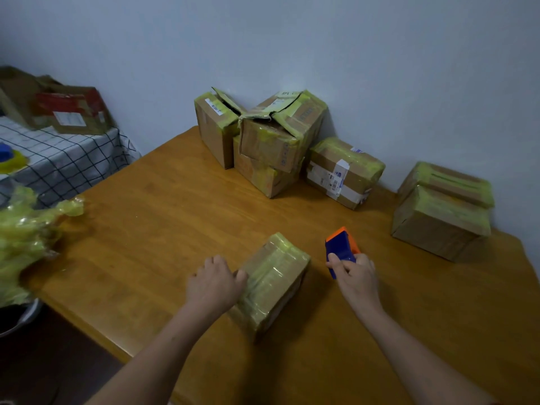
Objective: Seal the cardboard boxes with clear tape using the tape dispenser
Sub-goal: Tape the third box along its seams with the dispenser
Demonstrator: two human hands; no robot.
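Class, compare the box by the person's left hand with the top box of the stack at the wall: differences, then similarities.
The near box is closed, its top flat under tape; the top stack box has crumpled flaps lifting open. The near box lies on the table, touched by the left hand; the top stack box rests on another box, untouched. Both are brown cardboard with yellowish tape.

Crumpled yellowish plastic [26, 229] overlaps the left edge of a wooden table [175, 214], beside checked cloth [64, 162].
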